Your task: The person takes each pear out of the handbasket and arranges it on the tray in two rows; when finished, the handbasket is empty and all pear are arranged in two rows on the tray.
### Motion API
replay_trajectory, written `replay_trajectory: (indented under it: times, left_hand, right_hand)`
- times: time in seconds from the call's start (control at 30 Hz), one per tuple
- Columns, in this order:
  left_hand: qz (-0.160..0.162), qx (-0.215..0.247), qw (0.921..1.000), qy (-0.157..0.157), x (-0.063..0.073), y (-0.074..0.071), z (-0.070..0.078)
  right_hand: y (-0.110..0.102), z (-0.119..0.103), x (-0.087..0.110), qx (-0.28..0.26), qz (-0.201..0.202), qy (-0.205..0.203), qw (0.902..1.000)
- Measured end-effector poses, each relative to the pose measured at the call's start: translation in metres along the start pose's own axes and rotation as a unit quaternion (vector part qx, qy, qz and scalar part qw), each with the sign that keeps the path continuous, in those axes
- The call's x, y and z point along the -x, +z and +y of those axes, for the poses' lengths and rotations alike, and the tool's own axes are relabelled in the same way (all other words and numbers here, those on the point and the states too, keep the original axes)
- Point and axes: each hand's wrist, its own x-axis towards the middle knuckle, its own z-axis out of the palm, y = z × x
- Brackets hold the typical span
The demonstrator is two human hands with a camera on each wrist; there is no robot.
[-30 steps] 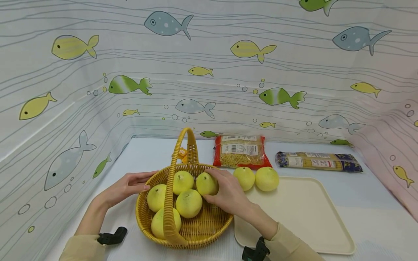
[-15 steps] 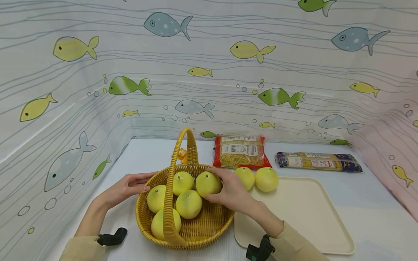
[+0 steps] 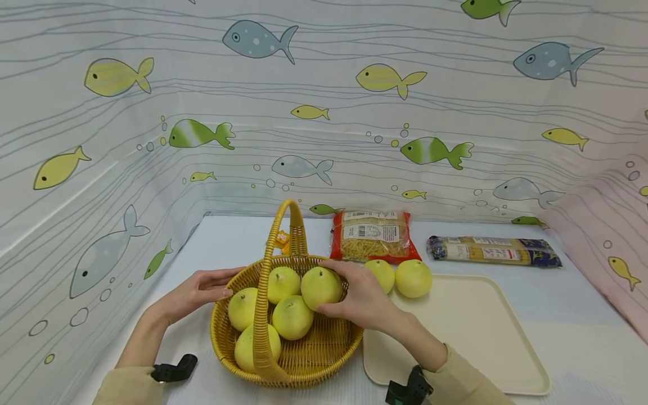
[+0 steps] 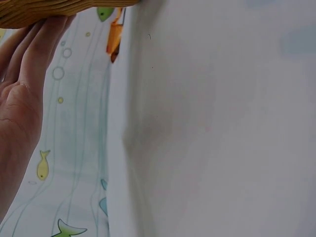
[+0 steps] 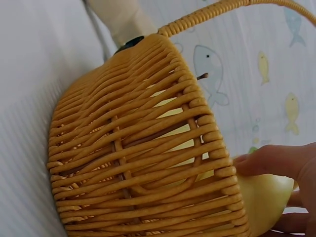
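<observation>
A woven yellow-brown wicker basket [image 3: 314, 360] with a tall arched handle stands in front of me in the head view. Round pale yellow-green fruits, one of them this fruit [image 3: 292, 318], lie in its left and middle part. My right hand [image 3: 365, 295] reaches over the right rim and holds another such fruit [image 3: 321, 288] between thumb and fingers at the back of the basket. In the right wrist view the thumb lies on that fruit [image 5: 264, 197] just past the rim. My left hand [image 3: 194, 292] rests its straight fingers against the basket's left side.
Two more of these fruits [image 3: 414, 278] sit at the back edge of a cream tray [image 3: 466, 332], right of the basket. Behind them are a red-edged pasta bag [image 3: 372, 233] and a long spaghetti pack [image 3: 493, 250]. A small orange packet [image 3: 282, 241] lies behind the basket.
My right hand and forearm have shifted slightly to the right, and more of the fruit in its grip shows. The left hand and the basket stay nearly still.
</observation>
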Motion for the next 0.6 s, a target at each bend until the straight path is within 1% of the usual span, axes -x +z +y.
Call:
replay_trajectory:
  times: [0.2, 0.4, 0.6]
  left_hand:
    - [0.004, -0.004, 1.0000, -0.002, 0.000, 0.000, 0.000]
    - [0.001, 0.001, 1.0000, 0.002, 0.000, 0.000, 0.001]
    - [0.000, -0.001, 1.0000, 0.004, 0.000, 0.001, 0.001]
  right_hand:
    - [-0.004, -0.004, 0.001, -0.010, 0.004, 0.000, 0.9999]
    - [-0.012, -0.006, 0.001, -0.012, 0.011, 0.003, 0.9999]
    - [-0.023, -0.008, 0.000, -0.042, 0.018, 0.009, 0.9989]
